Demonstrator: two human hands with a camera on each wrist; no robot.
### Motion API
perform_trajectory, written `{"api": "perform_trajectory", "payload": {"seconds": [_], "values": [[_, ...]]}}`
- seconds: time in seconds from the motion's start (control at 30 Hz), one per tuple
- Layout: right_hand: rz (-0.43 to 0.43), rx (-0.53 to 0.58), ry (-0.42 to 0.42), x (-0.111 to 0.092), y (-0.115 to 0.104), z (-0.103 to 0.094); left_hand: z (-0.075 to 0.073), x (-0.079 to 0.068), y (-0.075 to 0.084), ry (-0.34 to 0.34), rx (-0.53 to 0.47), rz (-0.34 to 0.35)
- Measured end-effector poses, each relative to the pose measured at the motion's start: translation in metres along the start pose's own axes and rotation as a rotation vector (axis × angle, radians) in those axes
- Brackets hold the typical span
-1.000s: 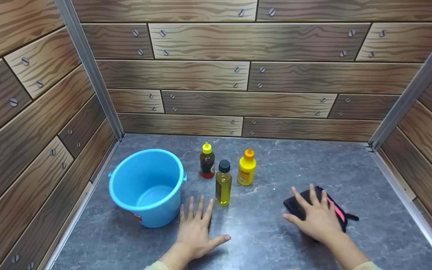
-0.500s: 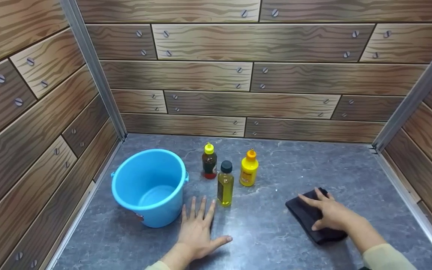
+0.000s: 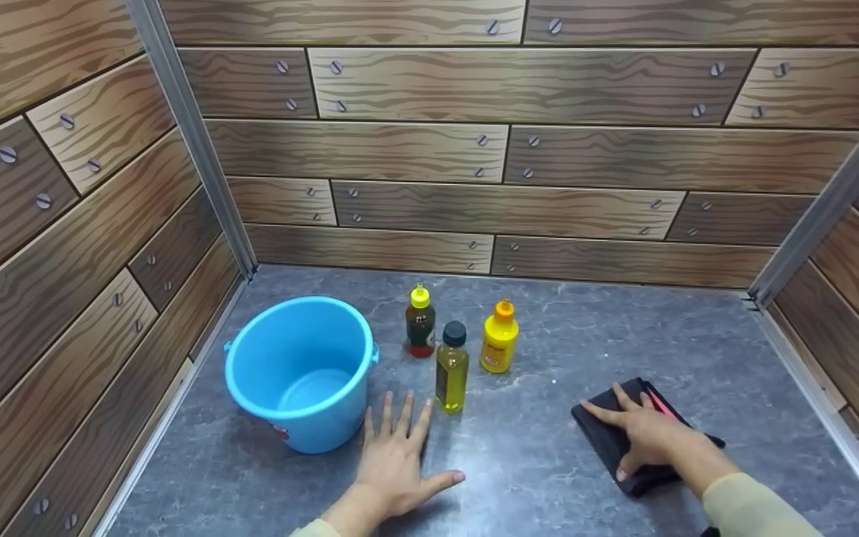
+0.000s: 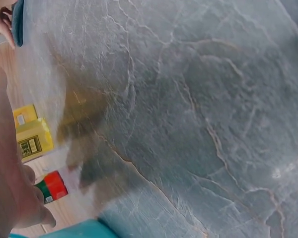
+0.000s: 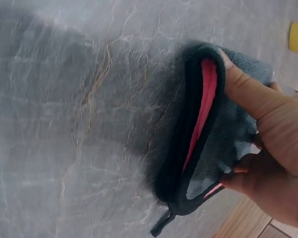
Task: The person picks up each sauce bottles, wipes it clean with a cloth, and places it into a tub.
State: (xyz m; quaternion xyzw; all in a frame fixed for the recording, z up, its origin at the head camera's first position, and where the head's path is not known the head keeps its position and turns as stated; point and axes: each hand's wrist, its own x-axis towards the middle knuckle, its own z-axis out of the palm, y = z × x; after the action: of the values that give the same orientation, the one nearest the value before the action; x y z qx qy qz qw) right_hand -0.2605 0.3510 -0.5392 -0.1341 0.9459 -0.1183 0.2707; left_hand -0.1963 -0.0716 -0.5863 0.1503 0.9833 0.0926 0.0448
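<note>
In the head view my left hand point(image 3: 391, 470) lies palm down on the grey marbled tabletop, fingers spread, between a blue bucket point(image 3: 310, 429) and a bottle of yellow-green oil point(image 3: 452, 377). To the right, my right hand point(image 3: 649, 432) grips a folded dark cloth point(image 3: 608, 447) lying on the table. Seen from the right wrist, the thumb bends over one edge of the cloth point(image 5: 228, 134) and the fingers press in at the opposite side. A pink inner face shows between its folds, and a small loop hangs at one corner.
Behind the oil stand a dark brown squeeze bottle with a yellow cap point(image 3: 420, 328) and a yellow bottle with an orange cap point(image 3: 500, 343). Wood-patterned walls point(image 3: 414, 149) close off the back and both sides, with metal strips along the corners.
My right hand has gone from lying spread on the cloth to gripping it, its forearm swung to the right. The cloth has turned slightly. My left hand keeps its place.
</note>
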Motion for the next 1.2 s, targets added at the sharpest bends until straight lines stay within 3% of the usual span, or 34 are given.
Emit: {"api": "perform_trajectory", "payload": {"seconds": [0.17,0.4,0.77,0.93,1.07,1.2], "values": [[-0.021,-0.009,-0.010,0.002,0.002,-0.001,0.000,0.001,0.000,0.012,0.011,-0.004],[-0.069,-0.027,0.055,0.001,0.006,0.003,0.001,0.001,0.000,0.023,0.012,-0.008],[-0.113,-0.111,0.238,-0.007,0.010,0.017,-0.003,0.001,-0.001,0.076,0.020,0.002],[-0.109,-0.145,0.349,-0.012,0.008,0.028,-0.009,0.003,-0.001,0.041,-0.002,-0.010],[-0.087,-0.117,0.417,-0.017,0.006,0.037,-0.015,0.005,-0.002,0.025,-0.036,-0.018],[-0.039,-0.066,0.442,-0.021,0.000,0.044,-0.023,0.007,0.000,0.056,-0.071,-0.021]]}}
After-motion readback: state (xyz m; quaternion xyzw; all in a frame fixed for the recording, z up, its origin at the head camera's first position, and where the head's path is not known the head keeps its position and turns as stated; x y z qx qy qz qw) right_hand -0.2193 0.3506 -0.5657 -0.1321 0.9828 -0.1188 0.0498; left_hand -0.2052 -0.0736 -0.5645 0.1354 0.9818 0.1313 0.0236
